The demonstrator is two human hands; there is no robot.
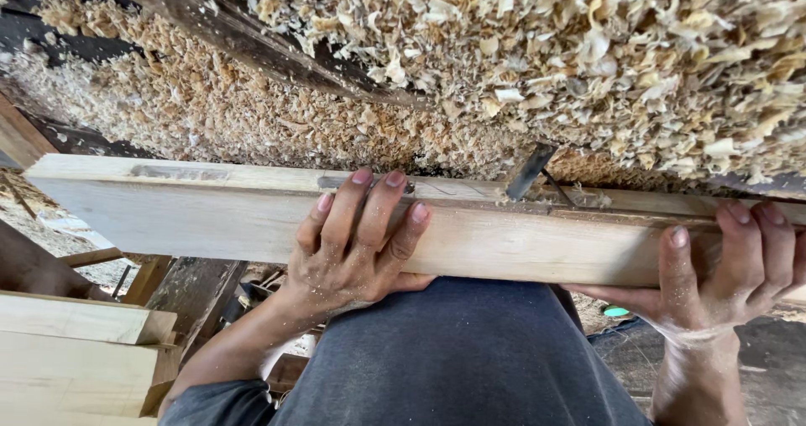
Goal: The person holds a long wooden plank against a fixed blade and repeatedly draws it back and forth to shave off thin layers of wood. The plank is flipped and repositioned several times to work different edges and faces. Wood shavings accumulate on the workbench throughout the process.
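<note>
A long pale wooden beam (210,212) lies across the view, resting over my dark-trousered thigh (453,359). My left hand (357,245) grips the beam near its middle, fingers curled over the top edge. At the right end my right hand (730,271) wraps around the beam from below, fingers over its top. A dark metal chisel blade (529,172) stands tilted in a cut on the beam's top face, between the two hands. A shallow rectangular recess (178,172) shows on the top face at the left.
Thick heaps of wood shavings (520,48) cover the ground beyond the beam. A dark plank (252,40) lies diagonally through them. Stacked pale boards (75,350) sit at the lower left, with dark timber pieces beside them.
</note>
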